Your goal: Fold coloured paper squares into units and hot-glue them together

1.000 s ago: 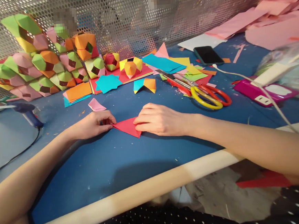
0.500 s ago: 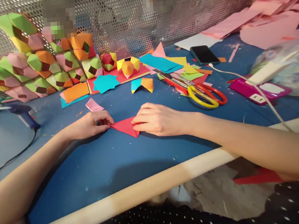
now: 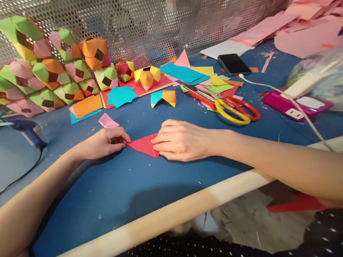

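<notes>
A red sheet of paper (image 3: 144, 146), folded to a point at its left end, lies on the blue table (image 3: 111, 196). My left hand (image 3: 109, 142) pinches that left tip between thumb and fingers. Over the wider right end, my right hand (image 3: 180, 140) presses with its fingertips and covers part of the paper. Just behind my left hand is a small folded pink piece (image 3: 108, 121). A blue, orange and yellow folded unit (image 3: 163, 98) stands farther back.
Paper balls (image 3: 50, 72) are stacked at the back left against a perforated metal screen (image 3: 139, 24). A glue gun (image 3: 27, 131) lies at left. Scissors (image 3: 232, 111), a utility knife (image 3: 197, 94), a phone (image 3: 234, 64) and a magenta power strip (image 3: 297, 104) lie at right.
My right hand has shifted very slightly on the red paper, its fingers still on the right end. The left hand and the paper look the same.
</notes>
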`<state>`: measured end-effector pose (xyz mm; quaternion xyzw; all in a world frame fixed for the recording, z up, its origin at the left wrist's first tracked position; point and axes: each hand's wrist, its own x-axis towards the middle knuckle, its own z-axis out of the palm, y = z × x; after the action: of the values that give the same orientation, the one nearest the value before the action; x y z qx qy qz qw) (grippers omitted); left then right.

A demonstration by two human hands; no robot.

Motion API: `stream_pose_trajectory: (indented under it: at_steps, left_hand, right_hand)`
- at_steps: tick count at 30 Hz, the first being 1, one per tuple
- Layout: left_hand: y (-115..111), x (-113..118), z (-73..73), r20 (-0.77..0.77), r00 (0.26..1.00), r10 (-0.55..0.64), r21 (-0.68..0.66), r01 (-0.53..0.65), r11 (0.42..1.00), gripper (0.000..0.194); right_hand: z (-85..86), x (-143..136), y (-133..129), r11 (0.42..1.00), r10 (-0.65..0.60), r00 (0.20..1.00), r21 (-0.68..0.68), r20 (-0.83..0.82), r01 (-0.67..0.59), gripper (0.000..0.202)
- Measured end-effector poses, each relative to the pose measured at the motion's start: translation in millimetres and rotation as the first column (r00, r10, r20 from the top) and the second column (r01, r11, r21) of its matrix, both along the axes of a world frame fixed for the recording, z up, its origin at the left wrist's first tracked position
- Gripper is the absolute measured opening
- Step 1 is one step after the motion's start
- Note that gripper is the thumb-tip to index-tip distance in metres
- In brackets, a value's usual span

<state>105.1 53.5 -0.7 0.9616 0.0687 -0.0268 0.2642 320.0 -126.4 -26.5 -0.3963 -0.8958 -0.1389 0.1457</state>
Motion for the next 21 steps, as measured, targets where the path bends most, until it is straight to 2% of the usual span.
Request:
stream_pose_trajectory:
  at_steps: [7, 21]
  left_hand:
    - [-0.3, 0.1, 0.7, -0.009, 1.0, 0.007, 0.004, -0.007, 1.0, 0.02]
    - [-6.3, 0.9, 4.8, 0.003, 1.0, 0.004, 0.047, -0.004, 0.999, 0.018]
  right_hand:
    - [-7.5, -8.5, 0.5, 0.993, -0.117, 0.989, 0.001, -0.087, 0.117, 0.026]
    - [-5.7, -8.1, 1.4, 0.989, -0.141, 0.987, -0.043, -0.077, 0.138, 0.027]
